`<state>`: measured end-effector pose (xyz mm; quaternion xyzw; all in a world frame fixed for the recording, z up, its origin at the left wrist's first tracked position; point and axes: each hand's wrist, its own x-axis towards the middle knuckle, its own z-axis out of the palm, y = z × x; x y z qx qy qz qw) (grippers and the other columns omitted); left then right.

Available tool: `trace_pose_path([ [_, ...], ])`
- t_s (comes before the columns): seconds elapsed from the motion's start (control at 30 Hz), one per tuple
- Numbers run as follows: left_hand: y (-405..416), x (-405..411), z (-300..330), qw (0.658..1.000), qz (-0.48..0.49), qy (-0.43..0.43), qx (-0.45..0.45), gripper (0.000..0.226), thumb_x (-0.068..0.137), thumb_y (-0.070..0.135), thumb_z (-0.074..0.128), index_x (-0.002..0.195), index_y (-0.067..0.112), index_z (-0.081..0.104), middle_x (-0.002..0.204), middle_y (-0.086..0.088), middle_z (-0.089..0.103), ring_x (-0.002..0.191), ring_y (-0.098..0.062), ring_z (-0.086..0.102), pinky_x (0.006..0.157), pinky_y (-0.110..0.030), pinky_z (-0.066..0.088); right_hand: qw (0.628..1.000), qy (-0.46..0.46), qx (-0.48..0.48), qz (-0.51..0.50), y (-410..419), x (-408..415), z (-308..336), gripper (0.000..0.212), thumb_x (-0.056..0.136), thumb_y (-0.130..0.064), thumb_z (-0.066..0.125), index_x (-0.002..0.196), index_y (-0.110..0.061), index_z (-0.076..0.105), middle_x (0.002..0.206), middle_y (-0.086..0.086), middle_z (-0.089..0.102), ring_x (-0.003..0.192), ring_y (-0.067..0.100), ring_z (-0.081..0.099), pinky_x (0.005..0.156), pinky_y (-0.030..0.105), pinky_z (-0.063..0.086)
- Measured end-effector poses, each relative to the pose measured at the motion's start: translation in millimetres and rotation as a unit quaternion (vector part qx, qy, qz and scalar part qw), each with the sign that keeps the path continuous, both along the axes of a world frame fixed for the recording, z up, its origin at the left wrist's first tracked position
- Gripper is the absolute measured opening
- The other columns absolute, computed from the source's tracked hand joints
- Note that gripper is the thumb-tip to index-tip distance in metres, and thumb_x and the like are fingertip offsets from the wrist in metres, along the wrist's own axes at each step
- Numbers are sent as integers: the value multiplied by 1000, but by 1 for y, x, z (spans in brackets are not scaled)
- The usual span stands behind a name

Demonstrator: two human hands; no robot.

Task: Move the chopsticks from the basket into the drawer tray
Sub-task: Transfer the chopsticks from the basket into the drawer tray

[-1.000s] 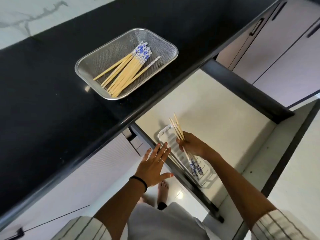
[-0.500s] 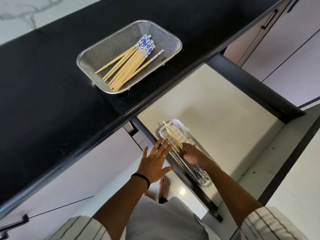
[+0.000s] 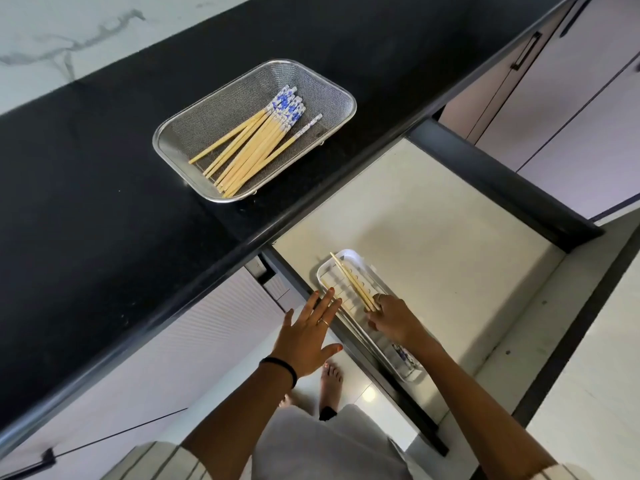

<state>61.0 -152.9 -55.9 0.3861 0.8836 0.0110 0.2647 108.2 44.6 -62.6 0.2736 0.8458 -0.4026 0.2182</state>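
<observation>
Your left hand (image 3: 309, 336) hovers with fingers spread wide, holding nothing. Just beyond, your right hand (image 3: 391, 320) pinches chopsticks (image 3: 351, 280), tips resting in the tray (image 3: 349, 255). Farther off, more lie in the basket (image 3: 332, 86).
</observation>
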Motion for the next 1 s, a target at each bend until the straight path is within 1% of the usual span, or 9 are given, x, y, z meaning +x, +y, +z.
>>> trace_pose_path([
  [0.1,1,1,2,1000,2,-5,-1,82,91,63,34,149,29,-13,159,5,-21,147,-20,-16,117,-55,10,997,-26,56,41,1,2,4,33,93,-25,51,120,-6,58,115,14,67,101,29,67,89,43,55],
  [0.2,1,0,3,1000,-2,-8,-5,82,91,63,34,149,29,-13,158,5,-21,147,-20,-16,118,-55,10,992,-39,98,69,-2,4,7,35,92,-30,51,119,-11,61,109,13,69,97,29,67,86,41,55],
  [0.33,-1,-4,3,1000,-15,-4,-10,81,92,62,33,148,30,-14,158,5,-21,147,-19,-15,118,-54,10,991,-34,106,75,-2,8,5,41,94,-33,49,132,-17,53,109,12,69,95,28,67,85,42,56],
  [0.43,-2,-5,2,1000,-20,-2,-11,81,92,62,33,148,30,-15,159,5,-20,148,-19,-15,118,-54,11,997,-23,72,31,-1,11,4,30,93,-28,48,118,-16,61,105,10,70,79,23,63,80,42,57],
  [0.53,-3,-5,1,1000,-21,0,-9,81,92,62,34,148,31,-15,159,5,-20,148,-19,-14,118,-54,11,997,-7,66,27,1,13,5,24,93,-25,49,105,-12,65,99,8,69,73,20,64,74,39,59],
  [0.67,-4,-6,-1,1000,-25,4,-10,80,92,62,33,148,31,-15,159,5,-20,148,-19,-14,118,-53,12,997,-6,60,41,2,10,3,15,91,-20,55,96,-11,66,93,5,69,85,24,68,78,39,58],
  [0.77,-4,-6,-2,1000,-27,5,-12,80,92,63,33,148,31,-15,159,5,-20,148,-19,-14,118,-53,11,996,2,75,53,2,10,3,21,94,-24,52,106,-12,64,103,7,70,90,23,68,81,34,57],
  [0.83,-4,-6,-3,999,-28,7,-13,81,92,63,33,148,31,-15,159,5,-20,148,-19,-15,118,-52,10,995,21,79,54,1,12,5,19,96,-25,49,106,-15,62,106,6,70,91,21,67,81,33,56],
  [1.0,-4,-5,-4,1000,-19,-2,-4,80,92,61,34,148,31,-15,158,6,-20,147,-18,-16,118,-51,10,988,66,122,68,-5,23,7,31,99,-35,43,118,-16,57,123,7,61,107,24,63,89,39,56],
])
